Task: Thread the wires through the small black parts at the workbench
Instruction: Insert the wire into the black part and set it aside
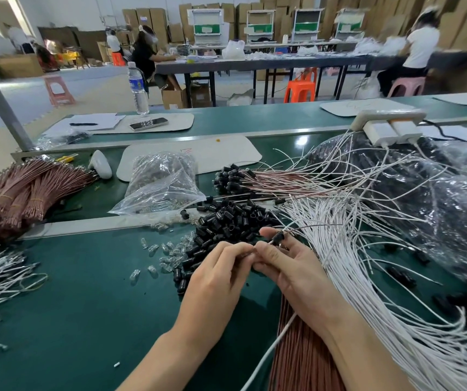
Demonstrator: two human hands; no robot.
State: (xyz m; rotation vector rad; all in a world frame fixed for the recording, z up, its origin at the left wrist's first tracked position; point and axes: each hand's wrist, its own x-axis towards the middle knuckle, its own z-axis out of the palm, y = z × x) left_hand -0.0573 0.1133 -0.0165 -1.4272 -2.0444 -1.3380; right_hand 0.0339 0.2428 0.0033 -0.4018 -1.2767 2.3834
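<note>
Nearest, the left hand and right hand meet over the green bench. The right hand pinches one small black part between thumb and forefinger. The left hand's fingers are curled in against it and appear to nip the end of a thin wire at the part's mouth (the very tip is too small to make out).

I judge the part to be light, hard and smooth, likely to roll or slip, so it is best held across its sides with the bore left open. The wire looks limp along its length and will buckle if pushed from far back, so take it close to the tip.

Just beyond the fingers lies the heap of black parts, with clear little bulbs scattered to its left. A fan of white wires spreads to the right. Further back lie brown leads already capped in black, a plastic bag and a tied brown bundle.
</note>
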